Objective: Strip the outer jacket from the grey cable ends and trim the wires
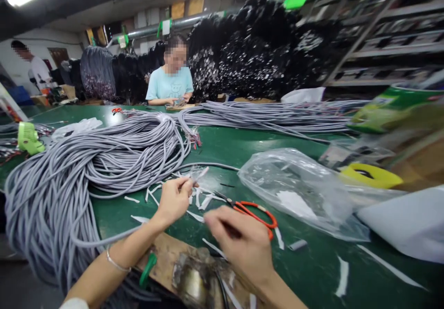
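Note:
My left hand (175, 200) is closed in a pinch around the end of a cable, whose thin whitish and reddish tip (203, 174) points up to the right. Behind my left forearm passes a grey cable (104, 242); whether it is the same one I cannot tell. Lower and to the right, my right hand (244, 239) is closed with its fingers curled, slightly blurred; anything inside it is hidden. Scissors with orange handles (258, 213) lie just beyond my right hand. White strips (204, 201) are scattered on the green table (222, 142) around both hands.
A large coil of grey cables (128, 151) covers the left side. More cables (277, 114) stretch across the back. On the right are a clear plastic bag (291, 188) and a yellow ring (373, 176). A metal device (192, 276) sits on a wooden board below. Another person (169, 82) works opposite.

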A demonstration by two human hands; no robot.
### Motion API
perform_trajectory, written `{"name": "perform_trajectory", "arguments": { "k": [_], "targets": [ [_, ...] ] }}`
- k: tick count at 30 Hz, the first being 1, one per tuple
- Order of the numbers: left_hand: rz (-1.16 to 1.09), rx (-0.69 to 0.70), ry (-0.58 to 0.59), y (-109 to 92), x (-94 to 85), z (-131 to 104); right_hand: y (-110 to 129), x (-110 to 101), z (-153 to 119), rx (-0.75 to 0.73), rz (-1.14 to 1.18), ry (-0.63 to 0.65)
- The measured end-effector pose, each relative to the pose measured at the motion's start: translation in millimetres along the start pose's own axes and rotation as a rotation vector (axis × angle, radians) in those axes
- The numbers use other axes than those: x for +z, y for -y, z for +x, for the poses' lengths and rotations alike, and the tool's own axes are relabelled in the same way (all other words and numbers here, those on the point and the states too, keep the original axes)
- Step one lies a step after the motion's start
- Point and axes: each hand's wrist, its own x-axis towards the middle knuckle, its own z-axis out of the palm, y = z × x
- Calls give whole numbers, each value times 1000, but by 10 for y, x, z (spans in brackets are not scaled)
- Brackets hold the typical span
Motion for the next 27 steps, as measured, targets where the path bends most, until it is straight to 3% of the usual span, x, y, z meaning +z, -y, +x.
{"name": "perform_trajectory", "arguments": {
  "k": [3,7,15,22,27],
  "targets": [
    [-32,85,66,-58,41,-82,-163,29,38,365,-66,-157],
    [-12,140,124,-114,80,-167,-276,67,87,539,26,-129],
    [-46,134,177,-151,91,-186,-234,60,100,631,114,-173],
    [-650,-223,530,-165,93,-161,-263,30,131,657,212,-159],
    [-775,-313,581,-204,84,-168,-381,-13,142,627,75,-229]
  ]
}}
